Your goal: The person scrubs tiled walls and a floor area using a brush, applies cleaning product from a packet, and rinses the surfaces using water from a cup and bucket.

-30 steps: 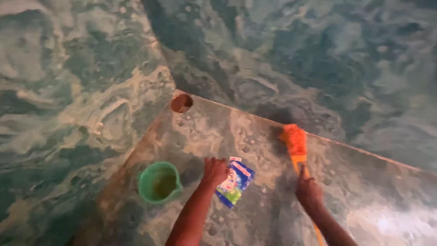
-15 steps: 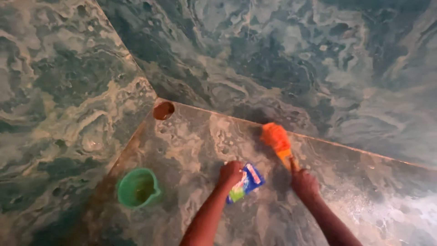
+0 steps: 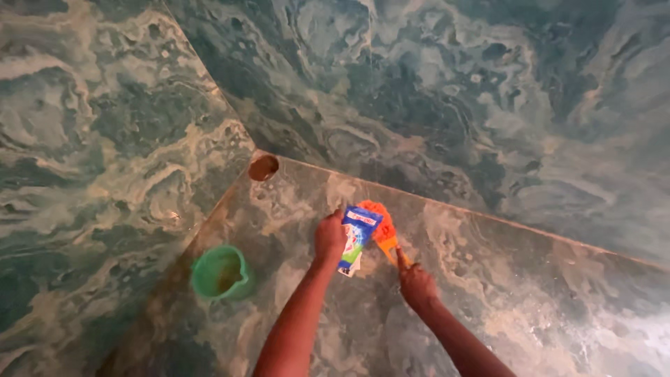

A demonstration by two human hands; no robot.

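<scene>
My left hand (image 3: 330,236) grips a small blue and green sachet (image 3: 355,237) and holds it upright above the wet marbled floor (image 3: 488,279). The sachet's top sits right against the orange bristle head of a brush (image 3: 377,222). My right hand (image 3: 417,283) is closed around the brush's yellow-orange handle, just below and to the right of the head. Both forearms reach in from the bottom edge.
A green plastic mug (image 3: 222,273) with murky water stands on the floor to the left of my left arm. A round drain hole (image 3: 264,167) lies in the corner where two green marbled walls (image 3: 447,98) meet the floor.
The brush head has swung left toward the sachet. My left hand has raised the sachet and turned it upright beside the bristles. My right hand moved left with the handle.
</scene>
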